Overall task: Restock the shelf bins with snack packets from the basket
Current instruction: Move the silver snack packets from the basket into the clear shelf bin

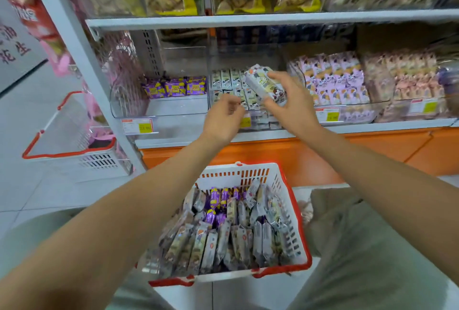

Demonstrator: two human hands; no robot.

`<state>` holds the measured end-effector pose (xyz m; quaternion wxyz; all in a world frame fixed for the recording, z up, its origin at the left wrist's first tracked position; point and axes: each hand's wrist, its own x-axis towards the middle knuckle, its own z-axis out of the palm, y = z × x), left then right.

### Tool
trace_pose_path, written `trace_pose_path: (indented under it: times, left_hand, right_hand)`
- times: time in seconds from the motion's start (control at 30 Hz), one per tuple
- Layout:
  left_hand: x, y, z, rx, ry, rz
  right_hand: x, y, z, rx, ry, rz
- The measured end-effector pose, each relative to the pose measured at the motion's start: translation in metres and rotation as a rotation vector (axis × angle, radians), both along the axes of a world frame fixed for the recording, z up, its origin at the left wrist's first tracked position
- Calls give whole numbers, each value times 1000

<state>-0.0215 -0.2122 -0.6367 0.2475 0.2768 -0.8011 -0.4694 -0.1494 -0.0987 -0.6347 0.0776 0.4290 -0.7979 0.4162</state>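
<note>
R hand (290, 107) gripped a bundle of snack pkts (264, 85) over the middle clear bin (248, 57); the long axis ran diagonal, upper-L end toward the shelf back, lower-R end at the palm. L hand (223, 118) was loosely curled, nothing in it, at the bin front. Basket (282, 180) sat below w/ more pkts.

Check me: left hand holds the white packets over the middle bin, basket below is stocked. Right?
Wrong hand. The right hand holds the white packets over the middle bin; the left hand shows nothing in its grip. The basket below is stocked. The head view shows it.
</note>
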Motion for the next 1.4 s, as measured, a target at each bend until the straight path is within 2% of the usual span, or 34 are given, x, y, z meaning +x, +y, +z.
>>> trace_pose_path:
  times: [0.1,0.17,0.2,0.3,0.5,0.67,0.8,1.0,1.1,1.17,1.23,1.33,1.4]
  left_hand:
    - [-14,-19,6,-592,-197,-113]
    - [-29,-35,-1,-836,-403,-193]
    - [-35,-40,-5,-889,-499,-236]
    - [-46,-49,-14,-880,-641,-333]
    - [-56,-56,-25,-911,-730,-417]
    - [-56,-57,-29,-882,-710,-447]
    - [-57,-57,-29,-860,-691,-449]
    - [-57,-56,-32,-803,-666,-435]
    - [-57,-54,-30,-789,-669,-429]
    - [-53,-52,-28,-806,-628,-416]
    - [-46,-50,-26,-831,-532,-387]
    - [-27,-43,-30,-923,-258,-306]
    - [-9,-37,-40,-957,-123,-250]
  right_hand:
    - [-24,-18,14,136,34,-97]
    - [-36,-32,10,275,60,-133]
    - [-41,-38,5,321,53,-147]
    - [-57,-55,-13,397,22,-200]
    - [-74,-68,-35,553,-8,-250]
    - [-82,-68,-42,581,-74,-264]
    - [-85,-63,-46,590,-121,-177]
    - [-79,-58,-43,780,-30,-68]
    - [-74,-53,-39,805,-26,-42]
    - [-69,-49,-38,734,-47,-25]
    - [-62,-44,-37,537,-42,-9]
    - [-40,-34,-35,189,54,41]
    - [-19,-25,-35,59,95,93]
